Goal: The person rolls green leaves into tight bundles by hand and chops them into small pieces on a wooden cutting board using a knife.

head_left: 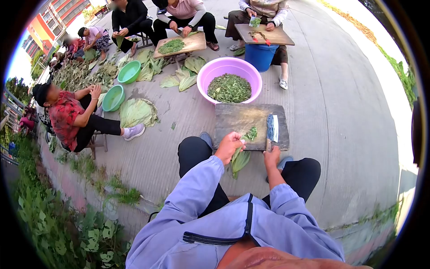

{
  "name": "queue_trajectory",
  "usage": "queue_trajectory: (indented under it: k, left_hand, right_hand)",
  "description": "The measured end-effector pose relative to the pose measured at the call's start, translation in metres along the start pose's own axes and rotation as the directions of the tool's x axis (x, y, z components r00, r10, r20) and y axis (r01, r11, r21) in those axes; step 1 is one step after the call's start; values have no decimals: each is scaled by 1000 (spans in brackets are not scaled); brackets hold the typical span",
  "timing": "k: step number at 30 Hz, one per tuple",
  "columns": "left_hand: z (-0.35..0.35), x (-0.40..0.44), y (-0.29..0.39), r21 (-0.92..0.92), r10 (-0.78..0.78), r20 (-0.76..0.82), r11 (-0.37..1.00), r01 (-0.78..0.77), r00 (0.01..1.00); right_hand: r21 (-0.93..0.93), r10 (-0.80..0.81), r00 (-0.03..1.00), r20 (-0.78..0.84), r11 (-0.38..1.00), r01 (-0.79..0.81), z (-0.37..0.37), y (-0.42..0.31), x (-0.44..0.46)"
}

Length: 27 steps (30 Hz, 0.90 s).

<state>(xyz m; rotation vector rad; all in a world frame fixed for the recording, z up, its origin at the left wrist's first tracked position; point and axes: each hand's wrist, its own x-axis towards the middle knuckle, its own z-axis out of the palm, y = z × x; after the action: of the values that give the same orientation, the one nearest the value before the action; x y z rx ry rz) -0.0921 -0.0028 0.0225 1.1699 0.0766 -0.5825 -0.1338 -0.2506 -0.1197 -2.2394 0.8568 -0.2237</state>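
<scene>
My left hand is closed around green leaves, whose broad ends hang below it past the board's near edge. In my right hand is the handle of a cleaver; its wide blade lies over the right part of a worn wooden cutting board. A small heap of chopped leaf sits on the board between the hand with the leaves and the blade. Just beyond the board stands a purple basin with chopped greens in it.
Across from me a person works at a board on a blue bucket. Another cutting board holds chopped greens. Green basins and large leaves lie to the left, near a seated person in red. Plants border the lower left.
</scene>
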Motion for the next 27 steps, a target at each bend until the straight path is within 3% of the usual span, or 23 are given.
queue_trajectory:
  k: [3, 9, 12, 18, 22, 24, 27]
  left_hand:
    - [-2, 2, -1, 6, -1, -4, 1000, 1, 1000]
    - [-8, 7, -7, -16, 5, -14, 1000, -5, 1000]
    - [-5, 3, -3, -24, 7, -19, 1000, -8, 1000]
    - [-6, 0, -5, -55, 53, -21, 997, -54, 998]
    - [-5, -5, -3, -2, 82, -23, 997, -82, 996]
    - [-8, -5, -5, -21, 84, -12, 996, -85, 996]
    - [-9, -1, -7, -36, 93, 28, 995, -92, 995]
  right_hand:
    - [-4, -25, 997, 76, 1000, 25, 2, 8, 7]
    - [-90, -65, 997, -36, 994, 62, -13, -12, -10]
    - [-86, -238, 969, -70, 969, 232, -20, -15, -13]
    - [372, -178, 968, 178, 923, 102, -48, -35, -35]
    - [441, -256, 939, 227, 887, 135, -71, -50, -43]
    - [544, -216, 929, 299, 839, 20, -76, -50, -47]
    - [569, -232, 913, 335, 822, 0, -93, -66, -64]
